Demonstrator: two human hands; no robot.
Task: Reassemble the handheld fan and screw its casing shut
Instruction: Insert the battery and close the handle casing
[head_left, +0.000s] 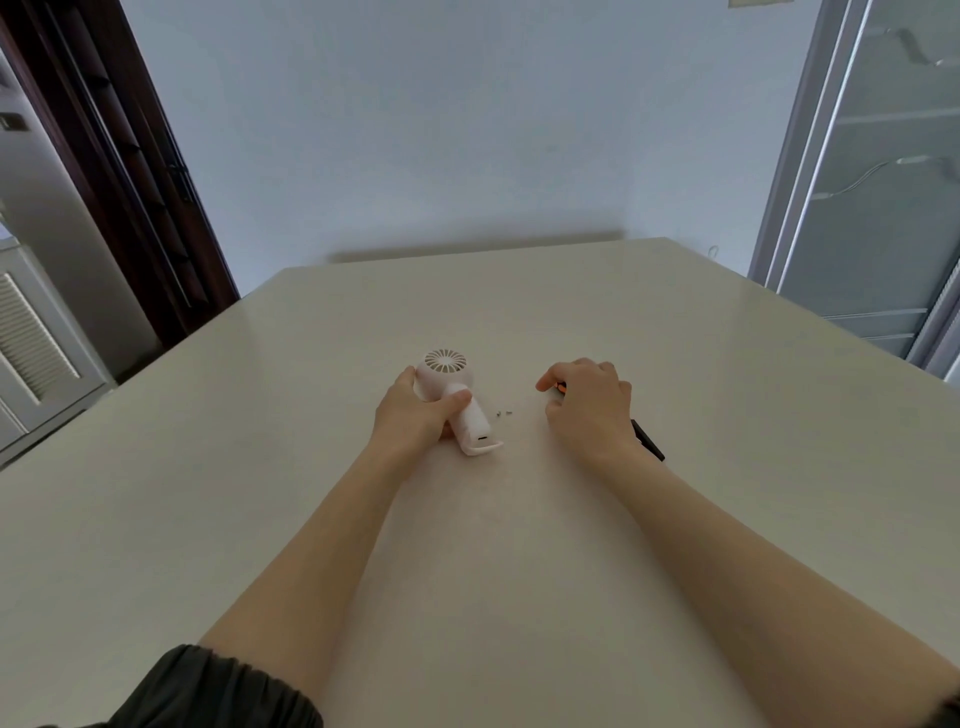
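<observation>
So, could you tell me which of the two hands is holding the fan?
The left hand grips the pink fan; the right hand rests on the black-and-orange tool.

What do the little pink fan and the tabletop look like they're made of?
The fan, held by the left hand, looks like moulded plastic: pale pink, matte, with a crisp slotted grille. The tabletop is smooth and cream with a soft sheen, probably laminate or polished stone; the view leaves that open.

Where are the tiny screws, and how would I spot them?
Look at the cream table, between the two hands. The screws lie just right of the pink fan. They are small dark specks, far smaller than anything else there.
</observation>
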